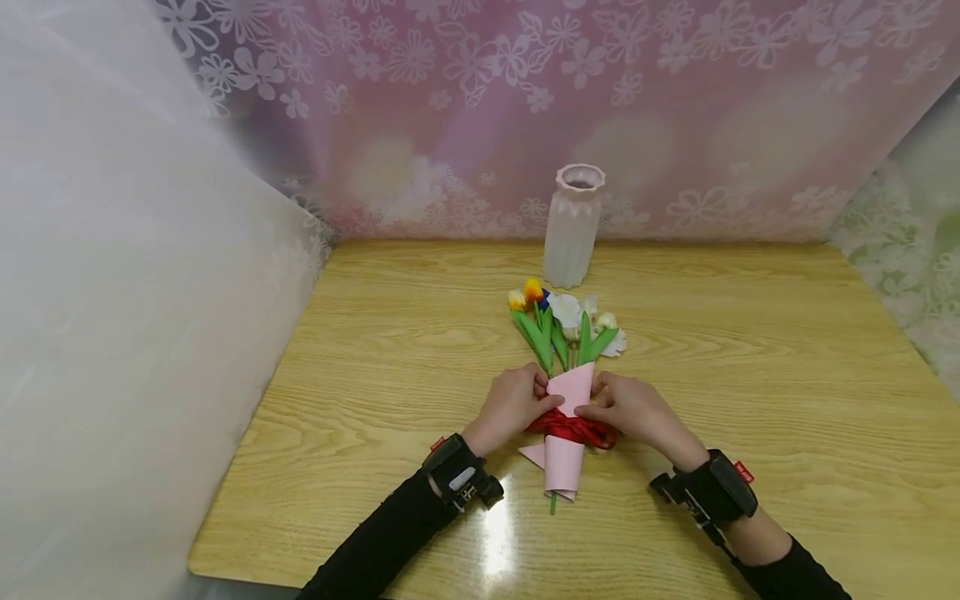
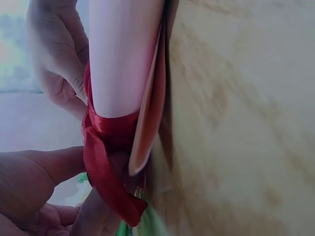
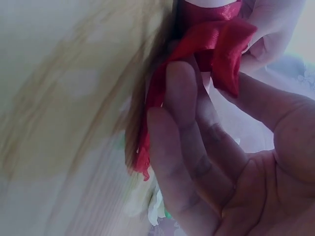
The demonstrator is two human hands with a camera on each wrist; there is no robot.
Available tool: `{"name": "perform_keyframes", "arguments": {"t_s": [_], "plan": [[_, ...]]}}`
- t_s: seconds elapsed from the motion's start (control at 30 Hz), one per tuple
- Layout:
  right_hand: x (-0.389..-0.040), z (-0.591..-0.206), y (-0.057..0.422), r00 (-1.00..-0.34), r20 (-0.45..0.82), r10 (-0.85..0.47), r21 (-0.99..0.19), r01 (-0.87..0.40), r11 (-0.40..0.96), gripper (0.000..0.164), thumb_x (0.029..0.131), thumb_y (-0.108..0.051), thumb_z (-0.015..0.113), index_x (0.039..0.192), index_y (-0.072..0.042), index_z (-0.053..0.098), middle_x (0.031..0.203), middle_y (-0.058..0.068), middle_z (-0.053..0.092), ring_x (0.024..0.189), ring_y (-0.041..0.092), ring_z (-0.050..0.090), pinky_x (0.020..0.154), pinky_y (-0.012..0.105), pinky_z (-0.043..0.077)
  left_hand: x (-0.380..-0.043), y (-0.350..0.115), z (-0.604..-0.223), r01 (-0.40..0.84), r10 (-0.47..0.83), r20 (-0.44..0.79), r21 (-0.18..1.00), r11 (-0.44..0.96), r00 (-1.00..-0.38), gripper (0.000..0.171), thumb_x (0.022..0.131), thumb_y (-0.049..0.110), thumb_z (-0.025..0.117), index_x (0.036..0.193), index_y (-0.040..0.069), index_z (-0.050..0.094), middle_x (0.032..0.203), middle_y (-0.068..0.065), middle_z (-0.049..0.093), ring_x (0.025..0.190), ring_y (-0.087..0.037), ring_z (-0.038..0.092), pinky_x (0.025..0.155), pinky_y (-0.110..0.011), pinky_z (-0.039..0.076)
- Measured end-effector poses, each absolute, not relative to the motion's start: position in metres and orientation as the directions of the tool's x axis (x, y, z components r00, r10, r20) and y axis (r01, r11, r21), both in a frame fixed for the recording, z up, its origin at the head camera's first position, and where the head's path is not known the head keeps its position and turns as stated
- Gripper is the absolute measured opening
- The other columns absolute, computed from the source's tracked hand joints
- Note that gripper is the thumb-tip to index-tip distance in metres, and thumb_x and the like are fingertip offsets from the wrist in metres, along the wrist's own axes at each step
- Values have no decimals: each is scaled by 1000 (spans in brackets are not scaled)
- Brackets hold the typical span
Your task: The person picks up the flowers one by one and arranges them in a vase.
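A bouquet of artificial flowers [image 1: 566,312] with green leaves lies on the table, its stems rolled in pink wrapping paper [image 1: 564,467]. Red ribbon [image 1: 572,427] is tied round the middle of the wrap, with loops out to both sides. From the left, my left hand [image 1: 515,402] pinches the ribbon [image 2: 101,167] at the knot, thumb on top. Opposite it, my right hand [image 1: 636,407] has its thumb and fingers curled about the ribbon loop [image 3: 211,42]. A frayed ribbon end [image 3: 142,160] hangs beside the right fingers. One green stem [image 1: 553,503] pokes out below the paper.
A pale ribbed vase [image 1: 572,229] with a scalloped rim stands upright just beyond the flower heads, near the back edge of the wooden table [image 1: 405,333]. Behind it hangs a pink floral curtain [image 1: 465,108]. White sheeting [image 1: 127,292] borders the left side.
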State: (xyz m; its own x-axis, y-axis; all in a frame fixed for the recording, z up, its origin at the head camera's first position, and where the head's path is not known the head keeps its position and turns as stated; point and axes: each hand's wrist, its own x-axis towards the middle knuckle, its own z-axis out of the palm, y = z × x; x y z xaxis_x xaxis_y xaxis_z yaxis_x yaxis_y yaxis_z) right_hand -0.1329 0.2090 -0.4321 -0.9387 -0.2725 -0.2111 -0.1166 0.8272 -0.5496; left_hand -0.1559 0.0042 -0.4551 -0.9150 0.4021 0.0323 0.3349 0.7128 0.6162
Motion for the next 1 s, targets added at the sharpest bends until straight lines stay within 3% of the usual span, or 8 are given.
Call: {"name": "perform_keyframes", "arguments": {"t_s": [0.17,0.27,0.43,0.6,0.67,0.8,1.0], "plan": [[-133,-431,213,-937,-224,-268,-571,-97,815,37,93,-33,74,108,-1,63,61,-4,60,56,11,45,55,27,34,-158,-1,-451,336,427,2,618,711,-904,30,94,37,74,100,8,67,85,-1,72,73,-11,63,64,-20,46],[-133,-427,218,-948,-185,-259,-580,-107,808,39,96,-34,70,116,-1,64,76,3,70,59,11,54,55,28,40,-161,-9,-444,337,431,-19,592,732,-902,36,97,43,68,107,8,69,90,-2,75,74,-13,66,62,-22,47],[-127,-416,227,-973,-8,-230,-602,-179,779,34,98,-29,69,121,-4,66,103,13,73,63,15,63,56,30,47,-168,-27,-423,398,398,122,530,749,-909,29,99,35,67,111,10,74,95,-2,77,70,-14,67,53,-21,44],[-117,-416,227,-954,96,-284,-570,-287,770,16,94,-26,75,105,-15,73,91,-3,71,66,7,59,59,26,47,-171,-33,-416,534,479,250,525,663,-841,13,97,24,71,104,16,78,98,2,76,76,-11,68,60,-20,49],[-114,-421,225,-938,111,-328,-551,-333,765,13,90,-26,78,98,-18,72,85,-7,68,64,5,58,59,25,47,-171,-31,-421,583,551,234,513,630,-801,11,97,23,71,104,17,78,99,4,76,80,-10,68,67,-21,51],[-107,-430,221,-915,107,-389,-515,-386,765,24,83,-33,85,93,-19,68,81,-10,63,62,0,55,56,22,45,-169,-25,-433,649,663,160,461,605,-731,10,96,21,73,104,21,77,99,7,74,84,-7,68,71,-19,50],[-103,-433,217,-922,45,-386,-498,-355,791,25,82,-33,86,93,-20,68,73,-12,60,60,1,46,53,22,37,-163,-21,-437,667,701,97,422,614,-707,7,93,22,77,100,23,78,99,9,71,85,-6,65,69,-19,48]]}}
